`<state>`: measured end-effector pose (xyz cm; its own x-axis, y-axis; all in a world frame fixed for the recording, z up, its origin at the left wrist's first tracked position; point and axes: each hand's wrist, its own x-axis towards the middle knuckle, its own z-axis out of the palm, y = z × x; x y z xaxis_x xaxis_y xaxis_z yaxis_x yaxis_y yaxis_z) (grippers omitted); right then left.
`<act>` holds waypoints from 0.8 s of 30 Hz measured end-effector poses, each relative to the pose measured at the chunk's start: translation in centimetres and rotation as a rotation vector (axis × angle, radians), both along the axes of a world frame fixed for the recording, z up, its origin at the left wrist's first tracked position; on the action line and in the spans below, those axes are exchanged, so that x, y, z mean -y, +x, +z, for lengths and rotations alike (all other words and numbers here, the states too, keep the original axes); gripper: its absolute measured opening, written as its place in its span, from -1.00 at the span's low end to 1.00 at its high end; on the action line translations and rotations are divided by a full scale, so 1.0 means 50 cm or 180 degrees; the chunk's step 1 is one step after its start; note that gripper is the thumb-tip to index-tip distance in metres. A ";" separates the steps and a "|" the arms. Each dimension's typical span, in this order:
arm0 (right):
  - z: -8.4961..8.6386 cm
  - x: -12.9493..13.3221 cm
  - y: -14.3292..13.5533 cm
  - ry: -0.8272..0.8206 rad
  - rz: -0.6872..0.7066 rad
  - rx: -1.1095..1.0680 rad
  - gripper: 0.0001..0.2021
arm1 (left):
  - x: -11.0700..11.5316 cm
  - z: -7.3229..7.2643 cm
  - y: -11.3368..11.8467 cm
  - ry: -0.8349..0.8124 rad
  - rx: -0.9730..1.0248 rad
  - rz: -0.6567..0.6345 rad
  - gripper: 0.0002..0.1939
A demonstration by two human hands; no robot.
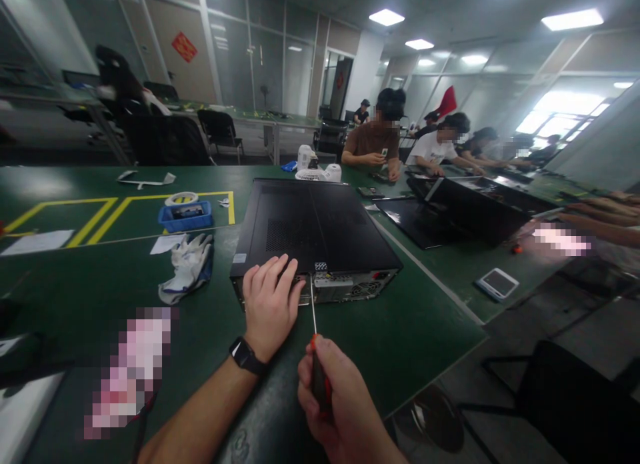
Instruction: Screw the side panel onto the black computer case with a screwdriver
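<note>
Computer case (350, 241), one: black, lying flat on the green table (410, 344), rear panel (333, 292) toward me, perforated patch on top. Screwdriver (315, 314), one: thin shaft reaching the rear panel, handle clenched in my right hand (345, 387). Left hand (270, 304), one: unclenched, fingers resting over the case's rear edge. Blue tray (193, 223), one.

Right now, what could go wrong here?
The screwdriver tip meets the computer case at its rear edge; it could slip and scratch the metal.
The left hand has fingers near that tip, so a slip might jab them.
</note>
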<state>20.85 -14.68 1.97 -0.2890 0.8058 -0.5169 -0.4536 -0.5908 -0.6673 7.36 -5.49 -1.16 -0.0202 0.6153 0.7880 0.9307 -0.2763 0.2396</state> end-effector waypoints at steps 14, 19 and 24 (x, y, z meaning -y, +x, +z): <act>0.000 0.001 -0.006 0.0145 0.0021 0.0029 -0.44 | -0.001 0.000 -0.001 0.0033 0.0024 -0.0042 -0.58; 0.000 -0.003 0.001 0.0066 0.0007 -0.0027 -0.45 | -0.003 -0.002 -0.002 0.0047 0.0011 -0.0027 -0.59; 0.002 -0.005 0.004 0.0174 0.0066 0.0133 -0.52 | -0.002 -0.001 -0.002 0.0032 0.0001 -0.0009 -0.60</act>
